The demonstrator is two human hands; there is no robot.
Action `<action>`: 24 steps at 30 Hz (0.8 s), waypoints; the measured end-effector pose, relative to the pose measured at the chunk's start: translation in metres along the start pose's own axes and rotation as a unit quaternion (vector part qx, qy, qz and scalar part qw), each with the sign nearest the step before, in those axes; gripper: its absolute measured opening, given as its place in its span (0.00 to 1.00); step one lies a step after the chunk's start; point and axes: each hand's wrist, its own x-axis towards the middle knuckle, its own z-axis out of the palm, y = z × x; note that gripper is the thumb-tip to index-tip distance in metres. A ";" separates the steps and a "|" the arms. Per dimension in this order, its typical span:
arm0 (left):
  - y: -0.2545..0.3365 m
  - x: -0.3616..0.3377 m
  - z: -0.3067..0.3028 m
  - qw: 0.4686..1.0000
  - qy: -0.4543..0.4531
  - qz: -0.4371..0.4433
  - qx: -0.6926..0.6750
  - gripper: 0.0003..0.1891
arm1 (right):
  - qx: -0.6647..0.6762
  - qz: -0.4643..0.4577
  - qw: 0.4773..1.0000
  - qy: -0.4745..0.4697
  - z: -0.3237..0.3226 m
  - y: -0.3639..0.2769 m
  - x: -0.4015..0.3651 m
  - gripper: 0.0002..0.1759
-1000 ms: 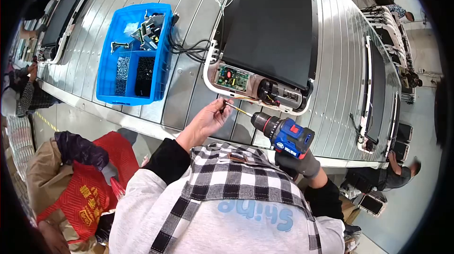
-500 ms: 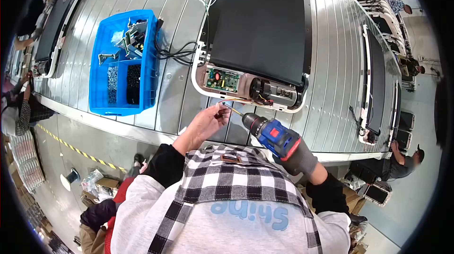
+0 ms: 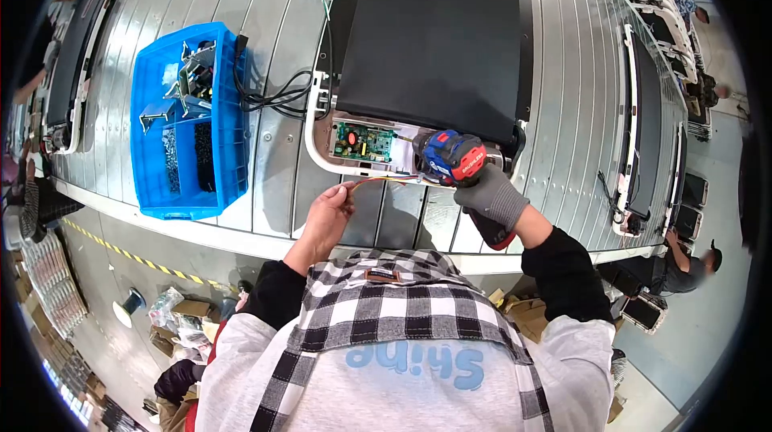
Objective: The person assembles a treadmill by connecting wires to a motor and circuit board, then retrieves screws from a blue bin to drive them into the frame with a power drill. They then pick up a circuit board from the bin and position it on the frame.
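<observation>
My left hand (image 3: pixel 328 219), bare, pinches the end of thin coloured wires (image 3: pixel 378 180) just outside the white frame's near edge. Gloved in grey, my right hand (image 3: pixel 494 199) grips a blue and red power drill (image 3: pixel 452 156). The drill lies over the motor area, and its tip points left toward the green circuit board (image 3: pixel 362 143). That board sits in the open end of a treadmill-like unit with a black belt (image 3: pixel 434 38). The drill and glove hide most of the motor.
Left of the unit stands a blue bin (image 3: pixel 233 151) with brackets and screws. Black cables (image 3: pixel 277 101) lie between them. Further similar units (image 3: pixel 639 126) rest at the right and far left. Other people work at both sides, including a person in a black cap (image 3: pixel 683 271).
The drill in my right hand has moved up over the motor area, its tip now by the board. My left hand has shifted left, drawing the wires out. The view has shifted slightly.
</observation>
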 end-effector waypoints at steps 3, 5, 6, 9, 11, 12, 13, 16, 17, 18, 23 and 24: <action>0.001 0.003 -0.002 1.000 -0.008 -0.002 0.002 0.13 | 0.009 0.013 1.000 -0.016 -0.011 -0.007 0.003 0.15; 0.001 0.004 0.001 1.000 0.020 0.001 -0.018 0.12 | -0.064 -0.001 0.998 -0.021 -0.016 -0.007 0.011 0.16; 0.002 0.004 0.002 0.999 0.035 0.003 -0.028 0.11 | -0.101 -0.009 0.995 -0.023 -0.017 -0.008 0.014 0.16; 0.004 0.003 -0.003 0.998 0.039 0.029 -0.044 0.08 | -0.120 -0.030 0.992 -0.014 -0.024 -0.021 0.009 0.16; 0.007 0.000 -0.004 0.997 0.049 0.031 -0.060 0.07 | -0.114 -0.027 0.993 -0.025 -0.027 -0.026 0.008 0.16; 0.008 -0.001 -0.005 0.996 0.053 0.031 -0.068 0.06 | -0.116 -0.020 0.993 -0.033 -0.027 -0.028 0.009 0.16; 0.007 0.000 -0.008 0.996 0.050 0.033 -0.069 0.06 | -0.106 -0.020 0.994 -0.028 -0.027 -0.029 0.009 0.16; 0.004 0.003 -0.011 0.996 0.045 0.033 -0.072 0.07 | -0.137 -0.011 0.990 -0.025 -0.025 -0.029 0.013 0.16; 0.005 0.003 -0.009 0.996 0.045 0.031 -0.072 0.07 | -0.156 -0.006 0.987 -0.026 -0.024 -0.030 0.016 0.16; 0.006 0.003 -0.005 0.996 0.044 0.028 -0.072 0.08 | -0.152 0.008 0.988 -0.042 -0.026 -0.033 0.017 0.16; 0.007 0.003 0.004 0.997 0.035 0.028 -0.071 0.09 | -0.244 0.010 0.968 -0.062 -0.034 -0.068 0.025 0.17; 0.006 0.003 0.005 0.997 0.026 0.031 -0.067 0.09 | -0.246 0.055 0.964 -0.078 -0.038 -0.075 0.026 0.17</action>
